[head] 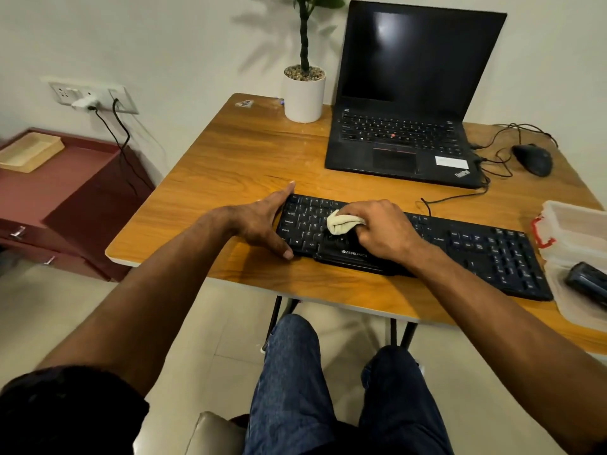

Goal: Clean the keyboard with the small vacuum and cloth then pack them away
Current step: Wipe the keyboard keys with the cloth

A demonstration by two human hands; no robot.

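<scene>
Fingers of the right hand (377,228) curl round the cloth (345,223), pressing it on the keyboard's (460,247) left keys. Left hand (262,221) lies with straight fingers spread, thumb and forefinger bracing the keyboard's 9 o'clock end. Keyboard rests on the table's (230,152) near half. At 3 o'clock, a dark vacuum (588,282) lies on a clear lid beside a box (578,224). Farther, at 12 to 1 o'clock, stand a plant pot (303,93), laptop (404,126) and mouse (533,159).

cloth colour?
Cream, off-white cloth, bunched in the right hand on the keyboard; head view.
</scene>
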